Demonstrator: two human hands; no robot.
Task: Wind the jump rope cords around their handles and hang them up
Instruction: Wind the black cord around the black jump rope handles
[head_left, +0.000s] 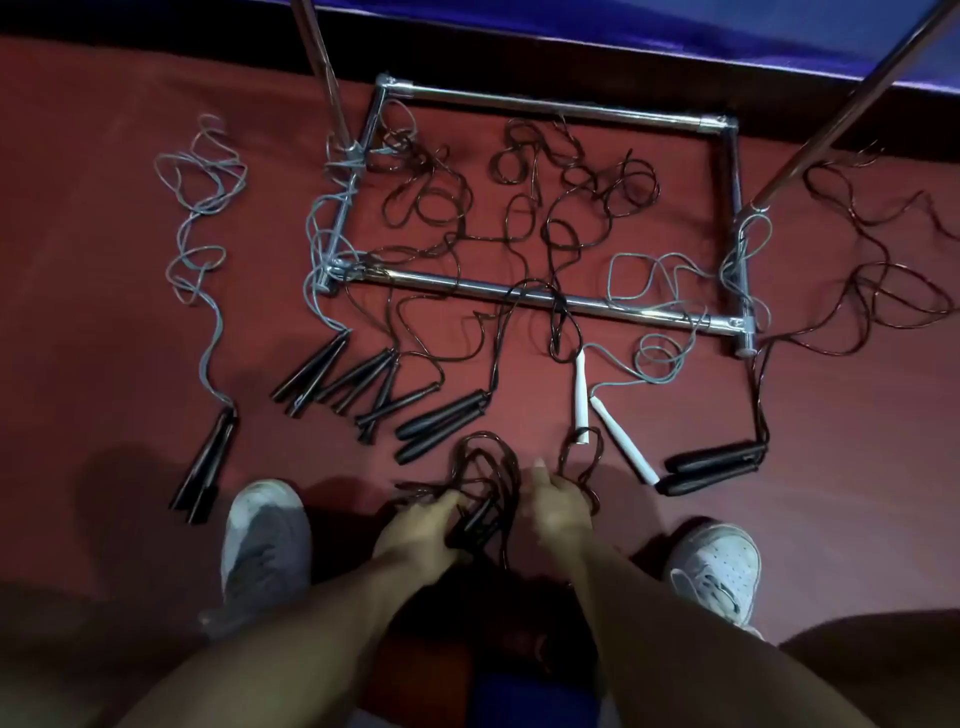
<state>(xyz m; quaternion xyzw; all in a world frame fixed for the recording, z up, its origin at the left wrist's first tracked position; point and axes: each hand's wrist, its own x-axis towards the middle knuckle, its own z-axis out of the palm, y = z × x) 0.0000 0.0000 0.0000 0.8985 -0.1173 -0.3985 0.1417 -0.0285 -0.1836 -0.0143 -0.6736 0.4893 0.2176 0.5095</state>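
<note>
A pair of black jump rope handles (470, 522) is gripped by the left hand (421, 530), the fingers being curled around them low in the scene, between two white sneakers (265, 535). A dark cord (488, 462) is bunched in loose loops just beyond the handles. A strand of this cord is pinched by the right hand (558, 501), whose fingers are curled and whose thumb is extended forward.

The remaining jump ropes are laid out unwound on the red floor mat (104, 260). A grey-corded rope with black handles (205, 462) is located at the far left. Several pairs of black handles (363, 384) are fanned out left of centre, their cords being tangled over a chrome rack base (545, 299). A pair of white handles (582, 397) with a grey cord is positioned right of centre. A further pair of thick black handles (714, 465) lies at the right, near the corner of the rack base. Two chrome uprights (324, 78) rise from the sides of the base.
</note>
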